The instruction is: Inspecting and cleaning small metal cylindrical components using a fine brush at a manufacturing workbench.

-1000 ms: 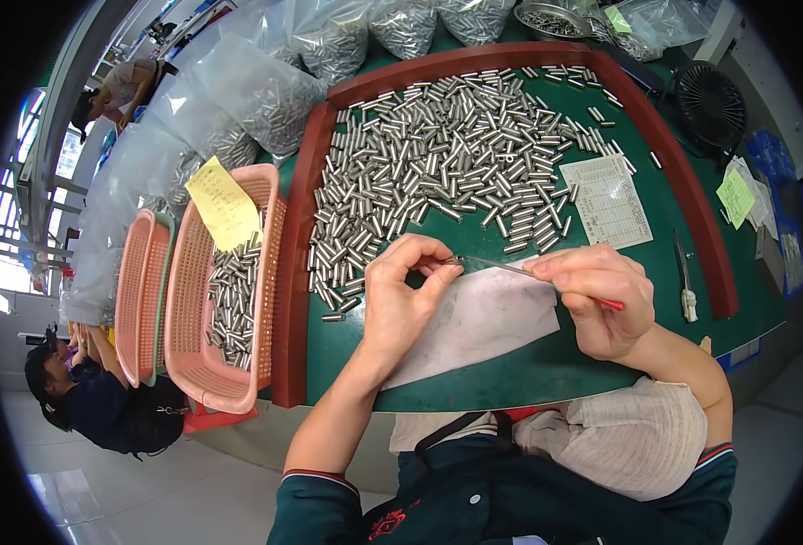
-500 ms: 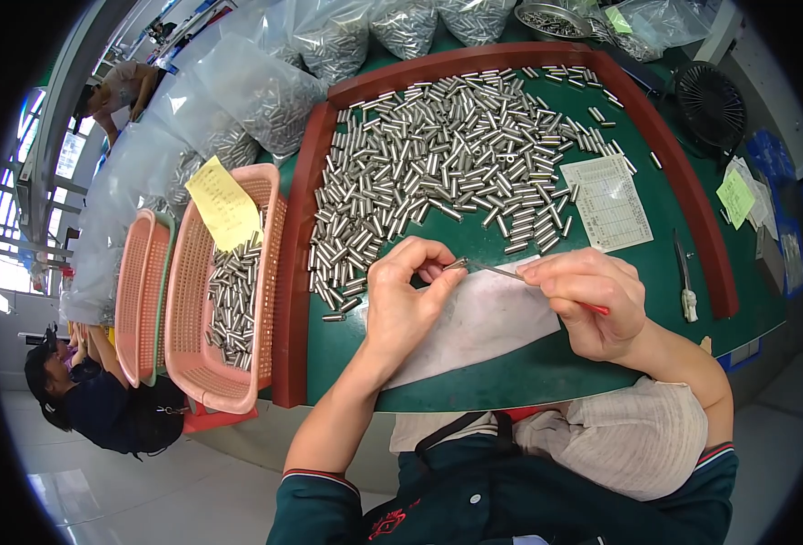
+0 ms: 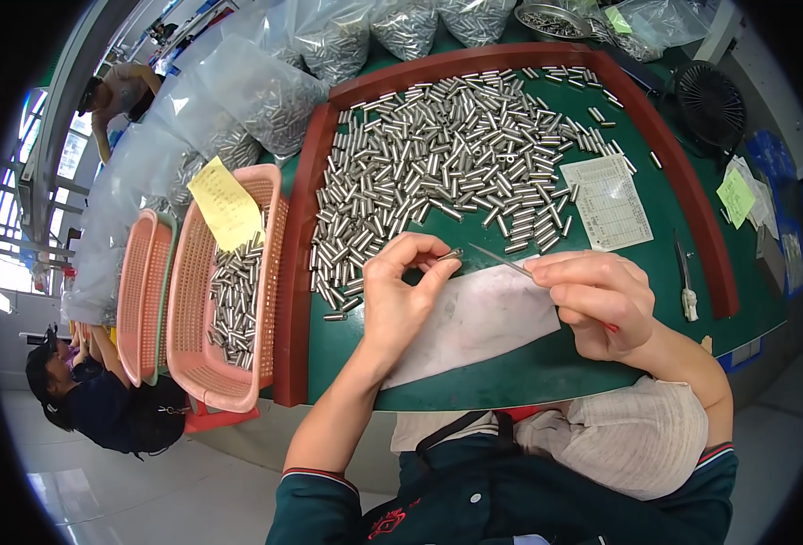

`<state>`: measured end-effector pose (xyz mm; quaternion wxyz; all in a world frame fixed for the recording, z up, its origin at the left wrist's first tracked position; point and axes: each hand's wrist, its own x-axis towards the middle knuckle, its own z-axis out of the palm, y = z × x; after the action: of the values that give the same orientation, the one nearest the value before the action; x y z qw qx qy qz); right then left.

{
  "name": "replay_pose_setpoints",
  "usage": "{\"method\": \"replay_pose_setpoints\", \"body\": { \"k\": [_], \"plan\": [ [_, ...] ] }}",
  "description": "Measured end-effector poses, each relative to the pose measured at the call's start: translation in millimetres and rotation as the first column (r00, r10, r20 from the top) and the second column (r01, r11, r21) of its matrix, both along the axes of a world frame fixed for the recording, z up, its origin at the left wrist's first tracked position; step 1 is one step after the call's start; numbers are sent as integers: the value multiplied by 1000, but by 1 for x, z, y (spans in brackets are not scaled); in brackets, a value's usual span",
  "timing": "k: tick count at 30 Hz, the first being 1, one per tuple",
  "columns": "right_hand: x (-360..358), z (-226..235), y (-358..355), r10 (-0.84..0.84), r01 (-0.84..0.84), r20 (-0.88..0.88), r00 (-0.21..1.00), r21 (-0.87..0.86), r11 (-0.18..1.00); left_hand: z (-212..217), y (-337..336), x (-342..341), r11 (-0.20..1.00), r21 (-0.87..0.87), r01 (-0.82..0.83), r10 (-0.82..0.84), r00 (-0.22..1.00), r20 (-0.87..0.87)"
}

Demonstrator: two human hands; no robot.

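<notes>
The left hand [image 3: 401, 292] pinches a small metal tube [image 3: 452, 254] between thumb and forefinger, above the green surface [image 3: 483, 393]. The right hand [image 3: 603, 292] has its fingers clamped on a thin metal pick [image 3: 503, 263] with a red handle, its tip just beside the tube, a gap between them. Under the hands lies a stained white cloth [image 3: 487, 318]; beyond spreads a heap of similar tubes [image 3: 447, 150], with a printed sheet [image 3: 607, 204] at its right.
</notes>
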<state>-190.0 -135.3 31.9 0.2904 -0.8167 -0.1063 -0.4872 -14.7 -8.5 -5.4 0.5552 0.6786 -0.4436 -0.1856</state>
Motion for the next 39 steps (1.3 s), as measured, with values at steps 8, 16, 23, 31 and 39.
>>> {"method": "replay_pose_setpoints", "body": {
  "k": [8,16,23,31,39],
  "plan": [
    [-4,-2,2,38,-34,-121,992,36,999,0,0,-1,1000,14,6,-6,1000,-26],
    [3,-4,3,-53,52,14,999,41,998,2,-1,-1,1000,13,25,-25,999,44],
    [4,-3,4,-39,40,-16,999,46,998,2,0,-2,999,25,30,-31,998,55],
    [-2,-10,4,79,-81,-44,996,-38,996,8,5,-1,999,46,-8,11,997,-78],
    [7,-11,7,89,-75,-105,990,124,989,41,26,1,997,5,-76,69,930,360]
  ]
}}
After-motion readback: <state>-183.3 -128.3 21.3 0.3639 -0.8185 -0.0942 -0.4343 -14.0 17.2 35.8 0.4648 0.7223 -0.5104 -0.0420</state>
